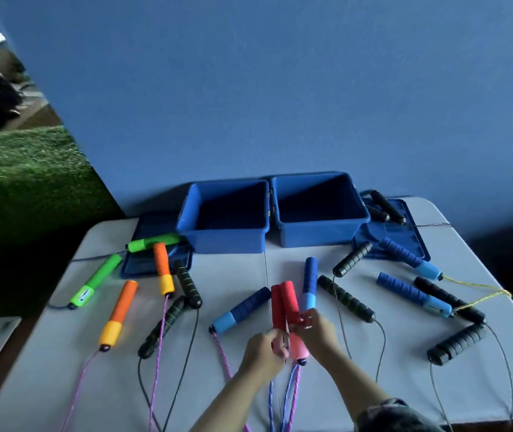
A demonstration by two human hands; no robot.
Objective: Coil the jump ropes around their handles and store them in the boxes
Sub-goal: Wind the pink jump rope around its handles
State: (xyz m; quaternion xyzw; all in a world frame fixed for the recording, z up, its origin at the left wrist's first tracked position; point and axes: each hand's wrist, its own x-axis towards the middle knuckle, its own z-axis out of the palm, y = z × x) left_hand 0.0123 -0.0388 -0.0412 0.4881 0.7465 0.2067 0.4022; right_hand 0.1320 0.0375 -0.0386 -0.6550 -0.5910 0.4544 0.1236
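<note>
Two red handles [284, 302] with pink ends lie side by side at the table's front middle. My left hand [263, 350] grips the pink end of the left one, and my right hand [316, 332] grips the right one. Their blue-and-pink rope [289, 397] trails off the front edge. Two open blue boxes [225, 241] [320, 233] stand at the back, both showing bare insides.
Several other ropes lie spread on the white table [280, 263]: green handles [99, 283], orange ones [119, 313], black foam ones [345, 297] and blue ones [412, 296]. Blue lids [404, 241] lie beside the boxes. A blue wall stands behind.
</note>
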